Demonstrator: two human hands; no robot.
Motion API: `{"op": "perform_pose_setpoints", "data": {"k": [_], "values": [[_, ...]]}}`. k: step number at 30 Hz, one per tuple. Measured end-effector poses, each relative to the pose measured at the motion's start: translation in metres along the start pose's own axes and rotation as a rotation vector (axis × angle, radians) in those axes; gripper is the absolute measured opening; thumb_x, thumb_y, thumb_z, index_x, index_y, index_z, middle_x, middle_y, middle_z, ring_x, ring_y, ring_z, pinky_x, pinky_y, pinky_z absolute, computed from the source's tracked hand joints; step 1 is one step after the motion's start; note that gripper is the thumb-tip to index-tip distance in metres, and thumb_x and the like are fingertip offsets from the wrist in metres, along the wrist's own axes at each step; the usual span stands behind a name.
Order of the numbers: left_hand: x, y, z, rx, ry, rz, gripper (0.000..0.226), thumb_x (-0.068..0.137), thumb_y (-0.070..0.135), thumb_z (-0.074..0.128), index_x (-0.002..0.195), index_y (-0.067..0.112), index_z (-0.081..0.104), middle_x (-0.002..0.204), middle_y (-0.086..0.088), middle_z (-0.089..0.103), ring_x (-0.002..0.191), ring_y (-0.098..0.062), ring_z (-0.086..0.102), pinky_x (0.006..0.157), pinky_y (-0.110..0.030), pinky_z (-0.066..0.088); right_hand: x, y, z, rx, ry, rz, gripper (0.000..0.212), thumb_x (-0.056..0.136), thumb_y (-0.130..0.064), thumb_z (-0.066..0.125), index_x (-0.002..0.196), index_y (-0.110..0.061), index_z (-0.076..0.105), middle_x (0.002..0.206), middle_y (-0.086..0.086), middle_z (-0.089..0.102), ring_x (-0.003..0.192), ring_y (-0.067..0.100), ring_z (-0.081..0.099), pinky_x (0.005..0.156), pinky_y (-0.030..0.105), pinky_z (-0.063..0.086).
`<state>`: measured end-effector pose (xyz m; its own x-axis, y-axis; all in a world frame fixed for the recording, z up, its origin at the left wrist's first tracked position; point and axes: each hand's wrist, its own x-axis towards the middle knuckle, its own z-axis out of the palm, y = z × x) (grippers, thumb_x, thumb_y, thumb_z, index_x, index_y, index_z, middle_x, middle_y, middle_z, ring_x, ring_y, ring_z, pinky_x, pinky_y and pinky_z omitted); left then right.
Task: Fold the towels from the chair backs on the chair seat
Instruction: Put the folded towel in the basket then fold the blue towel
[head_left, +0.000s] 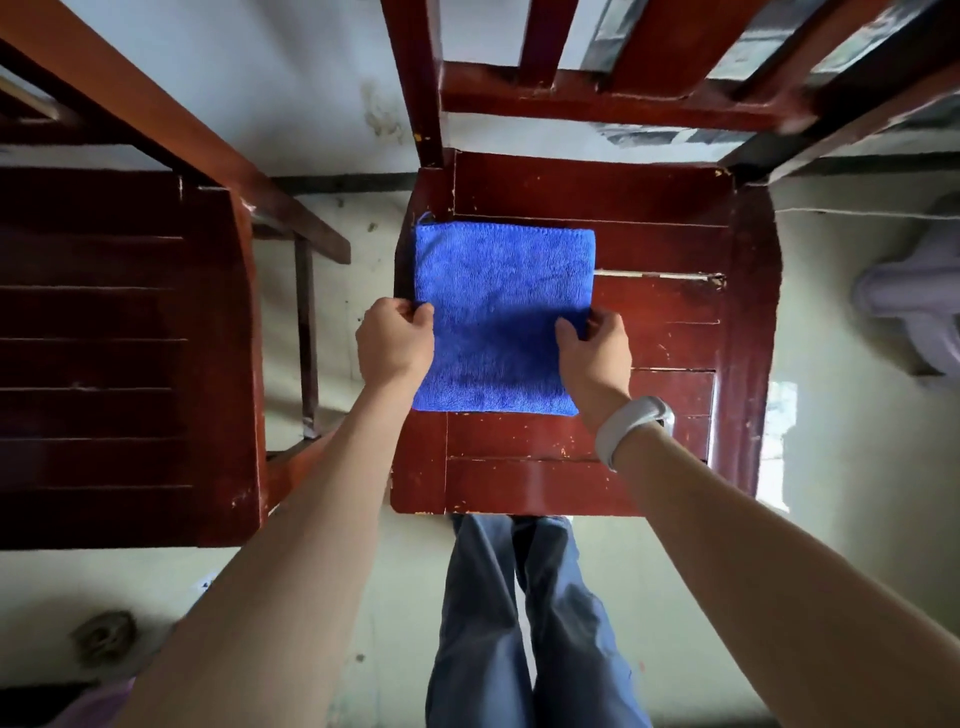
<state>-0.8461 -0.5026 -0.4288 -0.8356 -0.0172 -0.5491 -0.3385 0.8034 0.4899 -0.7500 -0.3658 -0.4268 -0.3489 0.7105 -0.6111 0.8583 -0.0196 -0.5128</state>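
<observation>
On the slatted seat of the dark red wooden chair (649, 322), which fills the middle of the view with its back rails rising at the far edge, lies one blue microfibre towel (498, 312). It rests on the left half of that seat, its left edge close to the seat's left rim, its far edge short of the back rails, its near edge well in from the seat's front edge. It already looks folded down to a compact, nearly square pad with tidy edges, so I judge at least one fold is made.

Left of that chair stands a second chair of the same dark red wood (119, 353), its seat bare in the part that shows. No towel hangs on the back rails of either chair as far as can be seen, though the tops of both backs run out of sight, so I cannot tell how many towels are left to fetch.

Both forearms reach in over the front edge of the middle chair. The left hand (396, 340) has its fingers curled, pinching the towel's left edge about midway along. The right hand (592, 345), with a white band on its wrist (631, 426), pinches the right edge at the same level, fingers curled on top of the cloth.

My guess is this grip is for a further fold, or for squaring the pad.
</observation>
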Motion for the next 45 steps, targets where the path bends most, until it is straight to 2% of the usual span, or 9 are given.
{"op": "perform_pose_setpoints", "data": {"k": [7,11,13,20,24,30,36,42,45], "values": [[0.004,0.010,-0.001,0.114,-0.089,-0.038,0.025,0.087,0.025,0.054,0.097,0.004,0.065,0.105,-0.017,0.063,0.096,-0.035,0.061,0.084,-0.042,0.052,0.000,-0.005,-0.004,0.042,-0.054,0.048,0.039,0.089,-0.018,0.053,0.124,-0.001,0.048,0.120,0.017,0.056,0.108,0.031,0.053,0.095,0.041,0.043],[-0.008,0.015,-0.005,0.093,-0.090,0.087,0.019,0.086,0.023,0.055,0.095,0.006,0.058,0.097,-0.008,0.061,0.089,-0.026,0.057,0.081,-0.039,0.048,-0.006,-0.006,-0.010,0.178,-0.114,0.020,0.026,0.089,-0.009,0.049,0.113,0.000,0.051,0.091,0.008,0.054,0.076,0.021,0.049,0.060,0.023,0.043],[-0.015,0.016,-0.008,0.047,-0.124,0.088,0.021,0.088,0.022,0.054,0.100,0.005,0.053,0.091,-0.004,0.057,0.083,-0.023,0.053,0.073,-0.031,0.041,-0.010,-0.005,-0.016,0.215,-0.142,0.014,0.026,0.090,-0.007,0.046,0.115,-0.002,0.050,0.092,0.006,0.053,0.072,0.018,0.047,0.050,0.020,0.036],[-0.017,0.022,0.000,-0.030,-0.167,0.067,0.025,0.086,0.019,0.059,0.107,0.005,0.059,0.106,-0.008,0.063,0.090,-0.020,0.058,0.077,-0.028,0.045,-0.011,0.014,-0.031,0.236,-0.129,0.039,0.032,0.091,-0.007,0.044,0.123,-0.006,0.047,0.094,0.007,0.051,0.063,0.013,0.044,0.050,0.022,0.037],[-0.023,0.016,0.011,0.202,-0.081,0.202,0.027,0.086,0.020,0.060,0.107,0.003,0.063,0.111,-0.017,0.061,0.101,-0.031,0.056,0.084,-0.038,0.045,-0.006,0.025,-0.038,0.173,-0.064,0.044,0.033,0.092,-0.009,0.045,0.125,-0.006,0.048,0.098,0.006,0.052,0.083,0.021,0.049,0.071,0.027,0.038],[-0.044,0.011,0.030,0.475,0.085,0.459,0.020,0.087,0.013,0.056,0.100,-0.001,0.057,0.104,-0.022,0.058,0.100,-0.040,0.051,0.082,-0.046,0.041,-0.002,0.031,-0.032,0.214,-0.065,0.088,0.035,0.092,-0.009,0.045,0.126,-0.007,0.047,0.103,0.009,0.057,0.087,0.021,0.051,0.076,0.028,0.040],[-0.030,0.024,0.029,0.086,-0.003,0.088,0.022,0.084,0.010,0.060,0.102,-0.001,0.062,0.111,-0.020,0.060,0.103,-0.033,0.056,0.086,-0.032,0.039,-0.003,0.032,-0.030,0.216,-0.048,0.079,0.035,0.091,-0.010,0.046,0.126,-0.007,0.048,0.116,0.014,0.060,0.087,0.020,0.051,0.077,0.028,0.041],[-0.025,0.027,0.018,0.023,-0.146,0.050,0.024,0.083,0.013,0.064,0.104,0.004,0.059,0.109,-0.011,0.063,0.098,-0.023,0.060,0.078,-0.024,0.042,-0.007,0.029,-0.035,0.217,-0.040,0.065,0.031,0.091,-0.010,0.047,0.122,-0.007,0.050,0.100,0.009,0.056,0.085,0.021,0.050,0.074,0.029,0.040],[-0.029,0.033,0.013,-0.013,-0.190,0.031,0.023,0.083,0.015,0.063,0.103,0.006,0.056,0.100,-0.006,0.061,0.080,-0.016,0.055,0.071,-0.026,0.043,-0.016,0.028,-0.045,0.263,-0.048,0.062,0.027,0.090,-0.008,0.047,0.117,-0.008,0.053,0.089,0.008,0.054,0.078,0.020,0.048,0.068,0.026,0.037]]}}
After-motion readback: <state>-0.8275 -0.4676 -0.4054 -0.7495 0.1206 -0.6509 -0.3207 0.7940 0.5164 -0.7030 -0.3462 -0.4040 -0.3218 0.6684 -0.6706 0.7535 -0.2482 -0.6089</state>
